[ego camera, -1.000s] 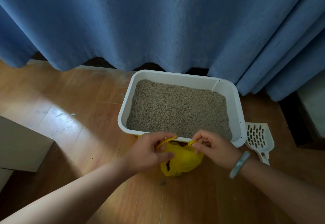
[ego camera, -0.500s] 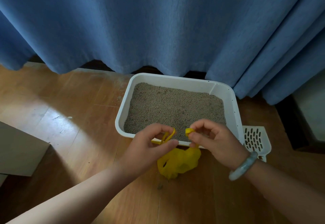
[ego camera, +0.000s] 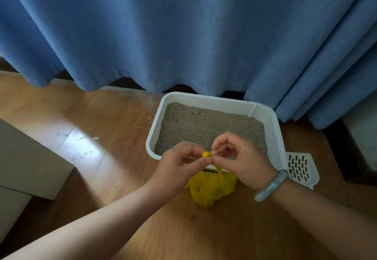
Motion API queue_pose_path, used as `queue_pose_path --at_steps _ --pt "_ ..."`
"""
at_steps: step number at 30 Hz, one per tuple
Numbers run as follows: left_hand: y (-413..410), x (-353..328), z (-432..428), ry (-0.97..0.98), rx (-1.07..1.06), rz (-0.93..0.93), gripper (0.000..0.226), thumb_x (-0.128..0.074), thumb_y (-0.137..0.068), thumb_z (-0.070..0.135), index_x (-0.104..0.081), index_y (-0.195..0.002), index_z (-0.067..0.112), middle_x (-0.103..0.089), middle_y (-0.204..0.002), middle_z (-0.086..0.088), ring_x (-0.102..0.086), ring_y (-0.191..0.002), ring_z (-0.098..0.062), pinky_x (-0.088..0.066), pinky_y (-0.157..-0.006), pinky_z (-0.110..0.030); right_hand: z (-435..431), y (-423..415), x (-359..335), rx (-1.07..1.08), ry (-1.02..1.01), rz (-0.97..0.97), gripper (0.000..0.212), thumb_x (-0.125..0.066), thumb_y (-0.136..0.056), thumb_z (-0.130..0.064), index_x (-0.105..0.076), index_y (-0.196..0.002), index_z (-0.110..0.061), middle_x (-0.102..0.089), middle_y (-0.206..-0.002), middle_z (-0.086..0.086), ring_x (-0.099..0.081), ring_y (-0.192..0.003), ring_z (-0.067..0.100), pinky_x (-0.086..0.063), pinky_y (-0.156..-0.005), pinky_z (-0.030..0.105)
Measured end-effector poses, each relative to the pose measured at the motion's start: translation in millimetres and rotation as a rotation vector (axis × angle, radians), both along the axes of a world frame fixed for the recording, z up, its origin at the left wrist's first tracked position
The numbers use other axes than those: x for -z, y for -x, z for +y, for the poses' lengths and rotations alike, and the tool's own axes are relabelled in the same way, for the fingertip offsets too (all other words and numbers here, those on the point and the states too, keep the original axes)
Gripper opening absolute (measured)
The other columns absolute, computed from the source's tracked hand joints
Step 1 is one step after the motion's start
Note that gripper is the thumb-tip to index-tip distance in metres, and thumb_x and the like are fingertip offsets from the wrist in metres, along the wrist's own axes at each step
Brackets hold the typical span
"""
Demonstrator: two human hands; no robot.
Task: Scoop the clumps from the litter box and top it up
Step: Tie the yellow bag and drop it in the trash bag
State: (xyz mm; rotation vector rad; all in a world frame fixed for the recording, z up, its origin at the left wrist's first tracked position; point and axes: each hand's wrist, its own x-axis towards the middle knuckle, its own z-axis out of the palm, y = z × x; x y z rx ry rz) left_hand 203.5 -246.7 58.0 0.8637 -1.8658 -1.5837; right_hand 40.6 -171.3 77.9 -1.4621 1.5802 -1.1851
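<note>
The left hand [ego camera: 179, 163] and right hand [ego camera: 242, 161] are each pinching the twisted handles [ego camera: 207, 154] of the yellow plastic bag [ego camera: 210, 190], which is sagging on the wooden floor [ego camera: 102, 117] just in front of the litter box [ego camera: 273, 121]. The film is looking soft, light and slippery, so the handles seem the surest hold. The slotted scoop [ego camera: 302, 168] is lying right of the box, a cardboard sheet [ego camera: 26, 157] well left, and a blue curtain [ego camera: 183, 35] is hanging behind. Nothing appears to be obstructing the hands.

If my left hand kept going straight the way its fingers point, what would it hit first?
Likely the right hand: the left hand points across at it, almost touching, both pinching the yellow bag's handles between them.
</note>
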Motion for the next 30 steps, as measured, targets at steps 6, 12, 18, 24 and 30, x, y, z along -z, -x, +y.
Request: queue_pose_path --at_steps 6,12,18,24,30 --pt "-8 -13 2 -0.008 0.006 -0.012 0.006 -0.073 -0.067 0.029 -0.069 -0.070 0.026 -0.068 -0.088 0.008 -0.063 -0.087 -0.010 -0.050 -0.082 -0.035 5 -11 -7 -0.042 0.011 0.055 0.017 -0.077 -0.074 -0.009 -0.063 -0.085 -0.011 -0.066 -0.075 0.000 -0.063 -0.071 0.010 -0.050 -0.068 0.019" --pt "-2 -51 0 0.117 -0.028 0.053 0.005 -0.072 -0.070 0.028 -0.067 -0.070 0.030 -0.065 -0.087 0.017 -0.061 -0.089 -0.009 -0.048 -0.085 -0.033 10 -16 -13 -0.035 -0.086 0.005 0.025 -0.066 -0.077 -0.029 -0.065 -0.102 -0.028 -0.067 -0.095 -0.011 -0.061 -0.095 0.007 -0.047 -0.086 0.028" --pt "1 -97 -4 0.058 -0.011 0.146 0.016 -0.068 -0.082 0.002 -0.063 -0.074 0.015 -0.072 -0.085 -0.007 -0.066 -0.074 -0.009 -0.052 -0.066 -0.021 9 -24 -28 -0.021 -0.148 -0.074 0.020 -0.063 -0.083 -0.037 -0.068 -0.102 -0.034 -0.067 -0.104 -0.004 -0.060 -0.101 0.013 -0.046 -0.094 0.040" --pt "-5 -149 -23 0.141 -0.155 0.169 0.010 -0.072 -0.080 0.009 -0.064 -0.075 0.011 -0.072 -0.078 -0.008 -0.069 -0.076 -0.021 -0.057 -0.077 -0.040 10 -25 -47 0.001 -0.184 -0.083 0.032 -0.070 -0.081 -0.025 -0.061 -0.105 -0.042 -0.065 -0.109 -0.012 -0.058 -0.102 -0.001 -0.047 -0.088 0.021" --pt "-12 -196 -46 0.221 -0.261 0.171 0.016 -0.074 -0.078 0.008 -0.062 -0.070 0.017 -0.071 -0.070 -0.003 -0.069 -0.068 -0.018 -0.056 -0.067 -0.028 -6 -22 -65 0.102 -0.128 0.062 0.049 -0.073 -0.078 -0.019 -0.050 -0.111 -0.047 -0.053 -0.118 -0.025 -0.046 -0.108 -0.014 -0.038 -0.083 0.002"
